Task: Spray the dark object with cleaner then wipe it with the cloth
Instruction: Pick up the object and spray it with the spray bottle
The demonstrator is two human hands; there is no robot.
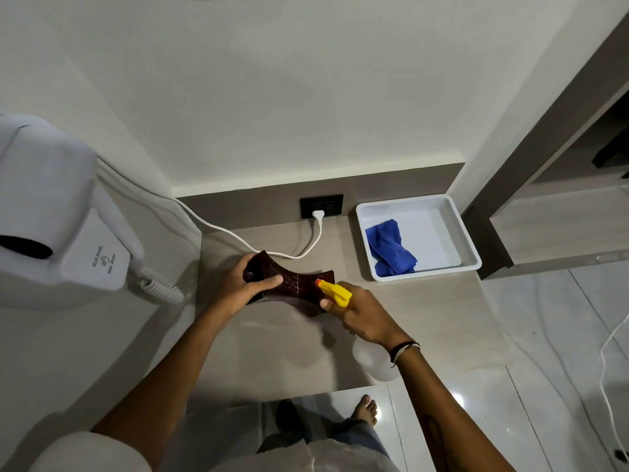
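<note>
A dark brown, textured object with flared corners [299, 284] is held above the beige counter [272, 356]. My left hand [243, 287] grips its left end, thumb across the top. My right hand [360, 318] holds a spray bottle [372, 361] with a clear body and a yellow trigger head [337, 292]. The orange nozzle points at the object's right side, almost touching it. A blue cloth [389, 248] lies crumpled in a white tray [442, 229] at the back right of the counter.
A white wall-mounted hair dryer [58, 212] with a coiled cord hangs at the left. Its white cable runs across the counter to a black wall socket [321, 206]. A shelf unit [561, 216] stands at the right. Glossy floor tiles and my bare foot [366, 408] lie below.
</note>
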